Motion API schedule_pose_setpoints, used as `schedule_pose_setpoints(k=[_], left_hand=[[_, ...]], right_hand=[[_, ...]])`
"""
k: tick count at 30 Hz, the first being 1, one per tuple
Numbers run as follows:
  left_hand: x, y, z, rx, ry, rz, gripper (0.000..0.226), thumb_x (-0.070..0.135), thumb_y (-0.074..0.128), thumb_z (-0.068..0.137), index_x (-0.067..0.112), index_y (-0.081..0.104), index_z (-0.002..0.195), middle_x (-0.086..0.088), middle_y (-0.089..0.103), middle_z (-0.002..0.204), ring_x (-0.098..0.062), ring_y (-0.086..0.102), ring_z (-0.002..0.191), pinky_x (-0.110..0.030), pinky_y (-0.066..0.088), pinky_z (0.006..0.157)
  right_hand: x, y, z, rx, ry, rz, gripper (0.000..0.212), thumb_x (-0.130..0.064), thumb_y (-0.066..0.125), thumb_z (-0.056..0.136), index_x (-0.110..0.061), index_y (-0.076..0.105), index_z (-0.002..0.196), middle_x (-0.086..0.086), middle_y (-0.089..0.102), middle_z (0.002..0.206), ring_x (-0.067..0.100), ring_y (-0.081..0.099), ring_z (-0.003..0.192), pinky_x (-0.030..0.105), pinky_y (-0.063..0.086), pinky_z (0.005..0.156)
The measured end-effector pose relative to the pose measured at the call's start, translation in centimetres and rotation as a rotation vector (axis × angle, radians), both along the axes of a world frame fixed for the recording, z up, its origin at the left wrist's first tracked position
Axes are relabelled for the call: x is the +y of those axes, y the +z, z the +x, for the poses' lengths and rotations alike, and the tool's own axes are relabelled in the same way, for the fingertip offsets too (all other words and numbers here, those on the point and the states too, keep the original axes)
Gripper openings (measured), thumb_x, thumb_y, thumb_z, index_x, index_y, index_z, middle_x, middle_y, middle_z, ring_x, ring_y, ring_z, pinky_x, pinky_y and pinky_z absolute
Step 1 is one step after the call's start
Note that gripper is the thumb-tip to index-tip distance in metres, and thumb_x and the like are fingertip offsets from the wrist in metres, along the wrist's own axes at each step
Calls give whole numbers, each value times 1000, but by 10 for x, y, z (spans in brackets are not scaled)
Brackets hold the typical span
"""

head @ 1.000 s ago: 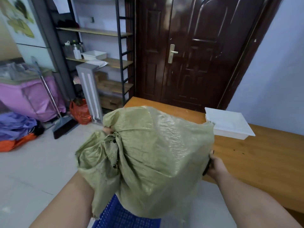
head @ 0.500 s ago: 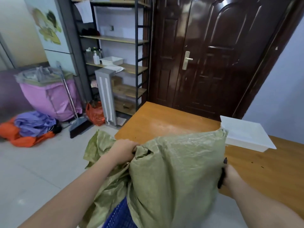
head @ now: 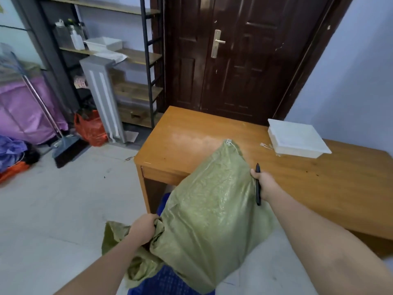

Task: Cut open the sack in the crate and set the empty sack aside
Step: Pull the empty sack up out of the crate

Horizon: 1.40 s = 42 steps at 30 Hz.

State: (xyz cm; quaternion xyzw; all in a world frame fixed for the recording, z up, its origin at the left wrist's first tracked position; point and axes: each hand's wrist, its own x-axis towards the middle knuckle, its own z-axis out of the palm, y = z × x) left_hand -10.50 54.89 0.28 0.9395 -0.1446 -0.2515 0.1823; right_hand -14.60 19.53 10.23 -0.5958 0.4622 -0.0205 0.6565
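Observation:
A bulging green woven sack (head: 209, 211) stands tilted in a blue plastic crate (head: 168, 283), which shows only below and behind it. My left hand (head: 144, 227) grips the bunched, loose end of the sack at its lower left. My right hand (head: 262, 183) presses on the sack's upper right edge while holding a slim black cutter (head: 258, 184) upright. The sack's stitched top corner (head: 229, 143), with a bit of white string, points toward the table.
A wooden table (head: 308, 177) stands just behind the crate, with a white lidded box (head: 297, 138) at its far side. A dark door (head: 234, 56), a metal shelf rack (head: 131, 60), a broom (head: 63, 150) and an orange bag (head: 91, 128) lie beyond on the tiled floor.
The sack has dropped lower and leaned toward the table. My left hand has moved down and nearer with the bunched end. My right hand has shifted up along the sack's edge.

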Motion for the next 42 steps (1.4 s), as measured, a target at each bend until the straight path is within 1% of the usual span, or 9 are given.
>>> schedule_pose_setpoints(k=[9,13,17,22,27,33,37,39,42], left_hand=[[-22,-82,-4,401,446,-314,33,3,37,91,7,63,111,-19,62,123,-34,55,115,-37,44,96],[-40,-102,-5,429,494,-325,35,4,38,93,2,57,123,-20,58,127,-36,52,118,-38,41,98],[-53,-116,5,439,386,-280,32,2,38,93,5,57,119,-20,60,126,-34,54,116,-37,42,96],[-62,-125,22,650,215,-213,64,-10,49,86,4,30,145,-16,42,145,-31,41,134,-32,38,101],[-66,-158,34,823,244,-193,97,-4,68,75,14,12,151,-9,30,152,-29,30,141,-42,32,112],[-66,-193,27,594,323,-231,113,39,83,61,17,16,149,-5,36,149,-27,38,135,-45,34,113],[-70,-188,21,465,430,-446,125,37,84,61,28,-4,151,0,23,154,-25,29,141,-48,32,114],[-69,-186,23,502,469,-541,128,42,84,55,30,0,149,-1,28,152,-27,33,139,-53,35,111],[-67,-190,26,586,534,-582,108,28,83,69,25,9,148,1,39,139,-30,44,129,-48,45,101]], right_hand=[[38,-7,27,-124,12,-46,22,-15,55,93,-2,61,110,17,67,106,38,64,103,53,47,97],[45,-15,36,-134,41,-56,15,-14,55,93,-7,60,106,12,66,98,36,62,102,49,46,95],[48,-28,44,-176,60,-49,13,-12,56,92,-15,56,79,3,58,81,26,54,88,41,41,85],[56,-49,48,-214,45,-7,23,-10,55,93,-15,51,71,1,53,73,20,51,73,33,41,71],[63,-81,50,-196,55,49,20,-11,55,93,-17,55,74,1,53,77,23,51,86,39,39,84],[76,-107,57,-183,179,31,19,-20,59,85,-23,58,66,10,50,80,28,50,87,46,40,85],[85,-122,60,-120,255,-20,20,-15,55,93,-18,53,73,4,50,72,24,50,78,39,39,79],[89,-128,61,-101,285,-15,22,-15,53,94,-17,52,72,5,51,72,24,52,75,38,41,75],[95,-135,59,-76,337,-26,24,-11,52,94,-17,50,71,3,46,67,21,48,67,34,39,68]])
